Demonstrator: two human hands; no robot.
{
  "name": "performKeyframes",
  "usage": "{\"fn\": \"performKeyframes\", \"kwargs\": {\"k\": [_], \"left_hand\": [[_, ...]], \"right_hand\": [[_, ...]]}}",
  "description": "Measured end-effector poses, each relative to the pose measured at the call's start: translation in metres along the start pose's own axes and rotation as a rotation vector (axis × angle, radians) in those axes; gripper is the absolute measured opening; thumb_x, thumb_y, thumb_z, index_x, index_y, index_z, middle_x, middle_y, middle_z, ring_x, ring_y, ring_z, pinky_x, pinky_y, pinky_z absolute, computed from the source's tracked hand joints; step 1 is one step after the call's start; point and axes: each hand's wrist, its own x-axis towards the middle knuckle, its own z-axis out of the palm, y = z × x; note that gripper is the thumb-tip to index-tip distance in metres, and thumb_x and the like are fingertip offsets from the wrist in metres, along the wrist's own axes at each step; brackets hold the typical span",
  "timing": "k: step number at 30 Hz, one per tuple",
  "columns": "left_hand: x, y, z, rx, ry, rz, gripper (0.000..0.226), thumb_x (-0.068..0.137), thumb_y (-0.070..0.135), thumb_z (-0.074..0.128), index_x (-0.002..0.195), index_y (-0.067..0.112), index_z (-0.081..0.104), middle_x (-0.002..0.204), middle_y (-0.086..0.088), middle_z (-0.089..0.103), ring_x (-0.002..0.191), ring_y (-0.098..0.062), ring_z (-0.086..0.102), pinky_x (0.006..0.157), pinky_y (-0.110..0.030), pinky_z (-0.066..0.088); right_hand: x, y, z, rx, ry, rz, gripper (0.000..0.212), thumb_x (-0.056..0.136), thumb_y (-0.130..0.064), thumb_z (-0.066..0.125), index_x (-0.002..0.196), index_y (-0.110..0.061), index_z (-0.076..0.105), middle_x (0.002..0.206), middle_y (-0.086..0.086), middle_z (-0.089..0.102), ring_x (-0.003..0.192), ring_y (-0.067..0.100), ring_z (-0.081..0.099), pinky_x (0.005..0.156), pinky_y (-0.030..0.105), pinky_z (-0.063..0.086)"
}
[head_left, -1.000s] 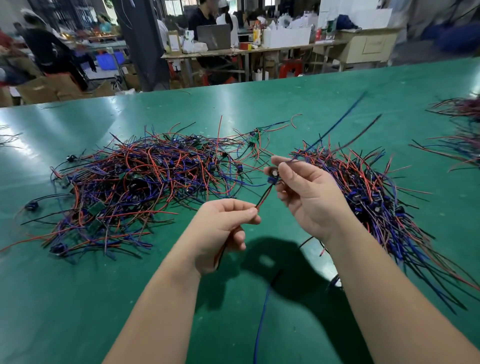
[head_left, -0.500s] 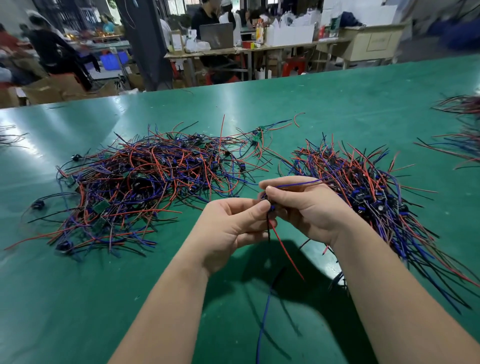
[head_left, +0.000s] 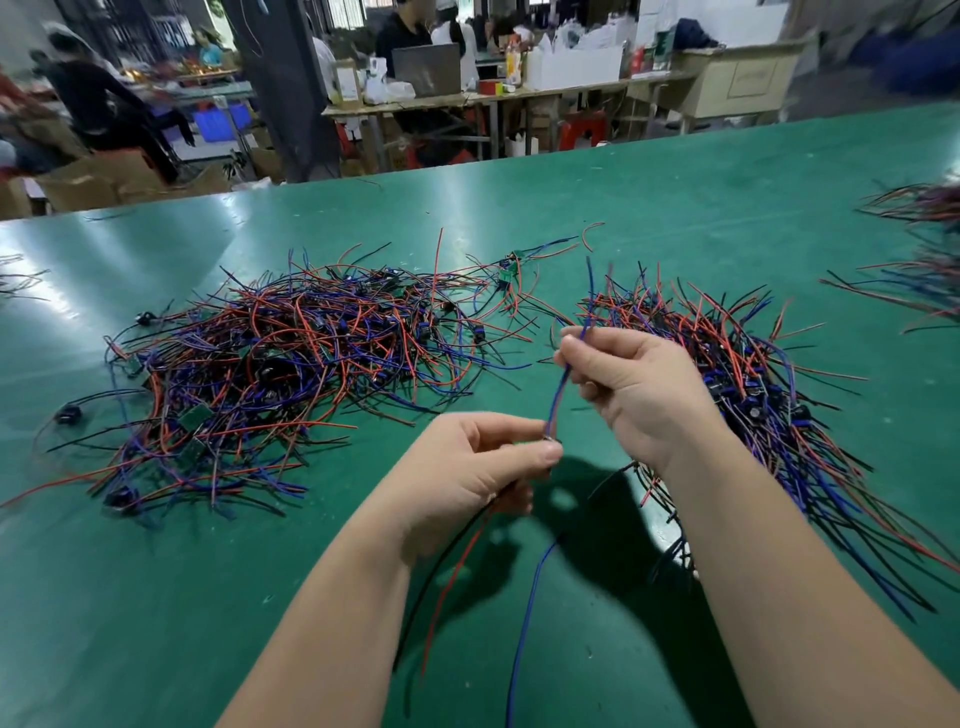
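Blue wire (head_left: 560, 387) is hanging in the air over the near middle of the table (head_left: 156, 623), stretching between the two hands. Nearest me, a red lead (head_left: 451, 577) and a black lead (head_left: 423, 592) are dangling from the left hand (head_left: 467, 470) toward the near edge. A stray wire (head_left: 522, 613), also blue, is trailing beside them. The left hand is pinching the blue wire's lower end between thumb and forefinger, and whatever small part sits there is mostly hidden. The right hand (head_left: 639, 387), higher and farther off, is pinching the same wire partway up, its other fingers curling in. So the wire's long axis is slanting from the left hand, low and near, up and away to the right hand, its free tip poking on toward the far edge. Any pull, I'd judge, is going to run along that line, with the left hand anchoring. Behind, a loose pile (head_left: 291, 364) is sprawling toward the left edge, a combed pile (head_left: 753, 384) is lying just beyond the right hand, and more wires (head_left: 924, 260) are trailing off the right edge.
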Motion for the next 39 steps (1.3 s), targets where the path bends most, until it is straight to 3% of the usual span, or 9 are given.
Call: {"fn": "performKeyframes", "kwargs": {"k": [4, 8, 13, 16, 19, 23, 26, 35, 39], "left_hand": [[-0.005, -0.001, 0.004, 0.121, -0.179, -0.028, 0.021, 0.084, 0.006, 0.067, 0.105, 0.009, 0.071, 0.068, -0.001, 0.062, 0.046, -0.008, 0.053, 0.047, -0.014, 0.041], [-0.009, 0.002, 0.004, 0.112, -0.305, -0.001, 0.017, 0.085, 0.01, 0.067, 0.098, 0.018, 0.073, 0.071, 0.003, 0.063, 0.055, -0.009, 0.058, 0.056, -0.015, 0.046], [-0.004, 0.01, -0.005, -0.208, -0.192, 0.134, 0.012, 0.069, 0.018, 0.075, 0.077, 0.027, 0.074, 0.064, 0.002, 0.066, 0.059, -0.01, 0.062, 0.063, -0.02, 0.051], [0.0, 0.013, -0.013, -0.592, -0.076, 0.271, 0.038, 0.045, 0.031, 0.095, 0.07, 0.023, 0.067, 0.066, 0.001, 0.063, 0.051, -0.007, 0.056, 0.052, -0.018, 0.048], [0.003, 0.013, -0.017, -0.737, 0.176, 0.379, 0.041, 0.049, 0.026, 0.087, 0.075, 0.02, 0.056, 0.068, 0.002, 0.058, 0.047, -0.004, 0.053, 0.047, -0.016, 0.046], [0.008, 0.006, -0.008, -0.257, 0.462, 0.537, 0.036, 0.055, 0.022, 0.078, 0.076, 0.015, 0.051, 0.066, 0.001, 0.055, 0.06, -0.013, 0.053, 0.061, -0.02, 0.045], [0.011, -0.004, 0.004, 0.012, 0.397, 0.595, 0.035, 0.057, 0.02, 0.082, 0.075, 0.014, 0.052, 0.066, 0.004, 0.055, 0.059, -0.006, 0.049, 0.058, -0.015, 0.042], [0.006, -0.006, 0.007, 0.317, 0.348, 0.629, 0.029, 0.063, 0.021, 0.084, 0.079, 0.027, 0.06, 0.075, 0.011, 0.067, 0.065, -0.003, 0.061, 0.066, -0.017, 0.049], [0.002, -0.005, 0.008, 0.434, 0.242, 0.641, 0.047, 0.067, -0.002, 0.048, 0.099, 0.024, 0.072, 0.092, 0.009, 0.074, 0.085, -0.006, 0.07, 0.079, -0.021, 0.053]], "right_hand": [[0.006, -0.006, -0.014, 0.049, 0.179, -0.065, 0.01, 0.085, -0.009, 0.066, 0.076, -0.008, 0.066, 0.056, 0.002, 0.067, 0.042, 0.005, 0.051, 0.044, 0.014, 0.04], [0.008, -0.01, -0.019, 0.161, 0.25, -0.031, 0.011, 0.088, -0.013, 0.065, 0.078, -0.01, 0.062, 0.057, 0.004, 0.067, 0.042, 0.006, 0.052, 0.041, 0.015, 0.04], [0.009, -0.008, -0.014, 0.268, 0.162, 0.077, 0.013, 0.099, -0.01, 0.044, 0.095, -0.01, 0.056, 0.068, 0.01, 0.069, 0.052, 0.013, 0.064, 0.048, 0.017, 0.047], [0.004, -0.004, -0.011, 0.074, -0.03, 0.193, 0.018, 0.09, 0.006, 0.051, 0.103, -0.005, 0.057, 0.075, 0.012, 0.066, 0.055, 0.013, 0.063, 0.05, 0.017, 0.048], [-0.006, 0.003, -0.004, -0.149, -0.271, 0.267, 0.021, 0.076, 0.005, 0.064, 0.095, -0.004, 0.067, 0.074, 0.009, 0.068, 0.055, 0.01, 0.063, 0.05, 0.014, 0.048], [-0.012, 0.01, 0.014, 0.026, -0.399, 0.254, 0.018, 0.065, -0.021, 0.067, 0.078, -0.012, 0.076, 0.068, 0.001, 0.068, 0.053, 0.005, 0.059, 0.053, 0.012, 0.047], [-0.008, 0.011, 0.017, 0.154, -0.311, 0.205, 0.016, 0.067, -0.021, 0.065, 0.072, -0.009, 0.075, 0.065, 0.0, 0.064, 0.054, 0.005, 0.054, 0.051, 0.012, 0.045], [-0.007, 0.001, 0.002, 0.111, -0.294, 0.201, 0.016, 0.064, -0.009, 0.066, 0.078, -0.003, 0.061, 0.059, 0.0, 0.063, 0.048, 0.005, 0.058, 0.046, 0.013, 0.047], [-0.002, -0.003, -0.005, 0.103, -0.116, 0.139, 0.011, 0.065, -0.009, 0.067, 0.073, -0.008, 0.06, 0.053, -0.004, 0.06, 0.041, 0.002, 0.05, 0.043, 0.01, 0.044]]}}
